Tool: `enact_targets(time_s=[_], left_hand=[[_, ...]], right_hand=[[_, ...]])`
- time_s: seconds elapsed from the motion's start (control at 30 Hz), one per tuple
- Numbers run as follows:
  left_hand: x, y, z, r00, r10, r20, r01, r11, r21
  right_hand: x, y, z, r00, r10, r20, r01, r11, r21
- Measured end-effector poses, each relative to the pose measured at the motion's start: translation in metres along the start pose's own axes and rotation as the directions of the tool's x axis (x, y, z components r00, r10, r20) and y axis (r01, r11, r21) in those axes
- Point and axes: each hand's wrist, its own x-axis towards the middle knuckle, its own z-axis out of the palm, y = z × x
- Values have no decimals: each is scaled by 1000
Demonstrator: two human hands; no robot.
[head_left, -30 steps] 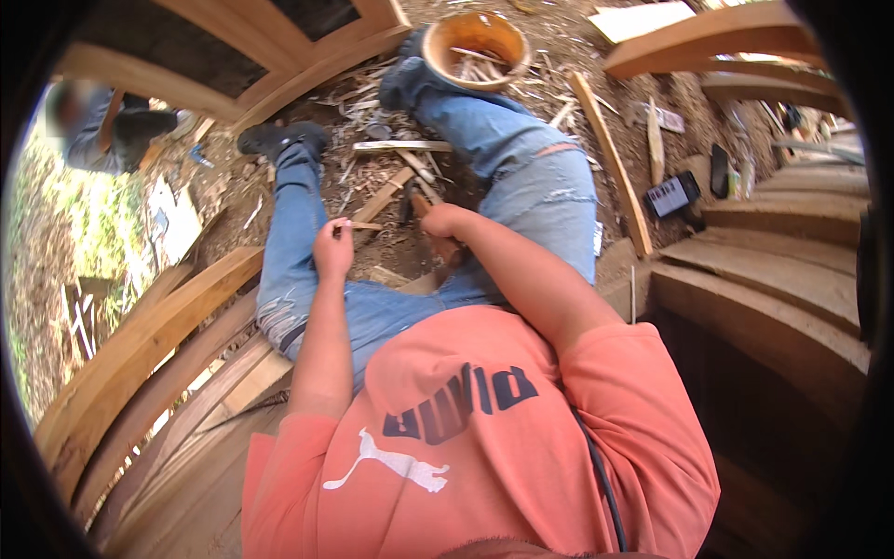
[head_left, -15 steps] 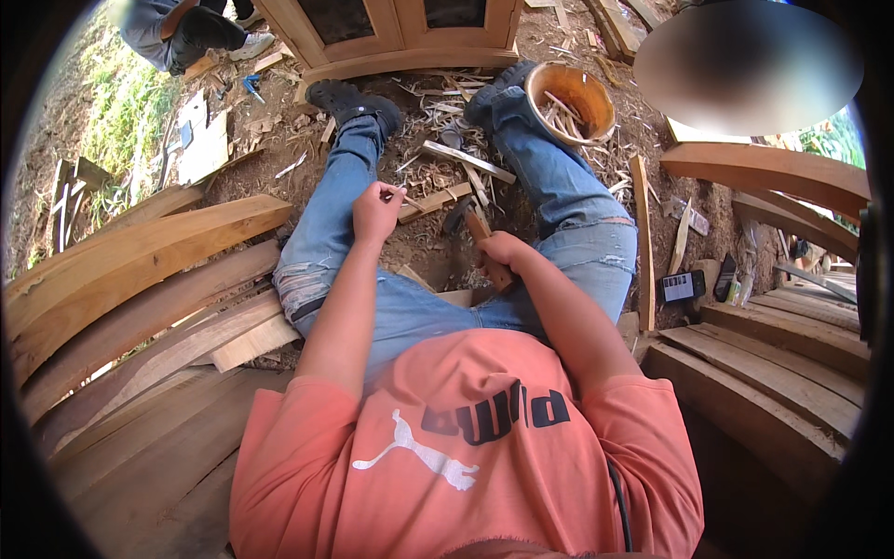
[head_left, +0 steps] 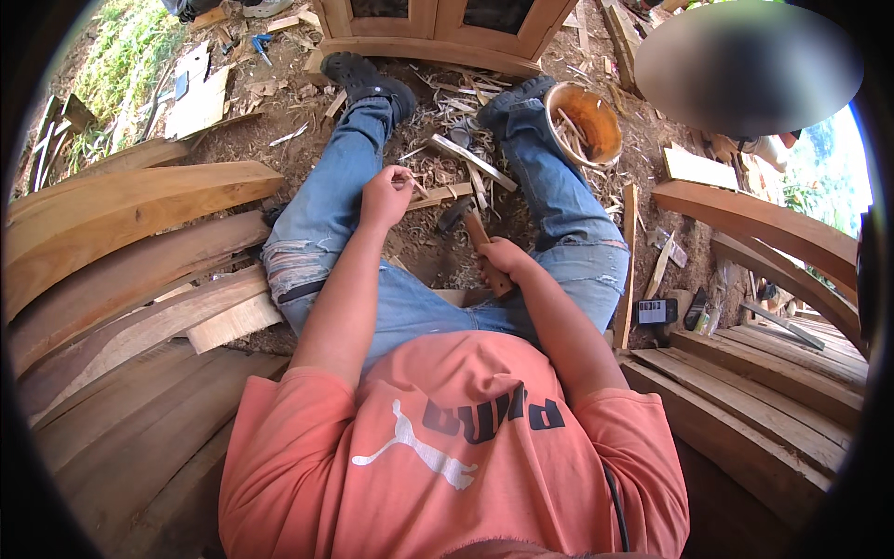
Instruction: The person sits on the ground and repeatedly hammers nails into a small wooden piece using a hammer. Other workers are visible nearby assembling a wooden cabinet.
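My left hand (head_left: 384,197) is closed, with a thin wooden stick (head_left: 418,185) pinched in its fingertips above the ground between my legs. My right hand (head_left: 504,260) wraps round the wooden handle of a hammer (head_left: 475,227). Its dark metal head points away and to the left, and its exact shape is hard to make out. Below and beyond the hands lie a short wooden block (head_left: 438,197) and a pale strip of wood (head_left: 473,161) among shavings. By my right shin, a round bucket (head_left: 607,140) holds several wooden sticks (head_left: 570,137).
A wooden cabinet (head_left: 428,51) stands beyond my feet. Curved timbers (head_left: 140,207) are stacked on the left, with more beams (head_left: 759,219) on the right. A phone (head_left: 656,311) rests near my right knee. Blue-handled pliers (head_left: 262,48) lie at the far left.
The view has shifted, so the cabinet and bucket sit farther right. My left hand has turned slightly, still pinching the stick. The hammer stays in my right hand, nearly unmoved.
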Motion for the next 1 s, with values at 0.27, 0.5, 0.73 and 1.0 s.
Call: enact_targets(time_s=[0.27,0.5,0.73,1.0], left_hand=[[2,-3,2,999,36,-25,-35,999,34],[1,-2,3,995,83,-60,-80,996,41],[-1,0,1,989,106,-99,-96,990,99],[2,-1,1,992,68,-106,-56,992,111]], right_hand=[[-7,5,10,950,-245,-192,185,941,-283],[-41,-20,26,789,-542,-291,404,813,-419],[-93,-54,54,750,-598,-283,346,719,-603],[-79,-49,62,833,-508,-219,310,757,-576]])
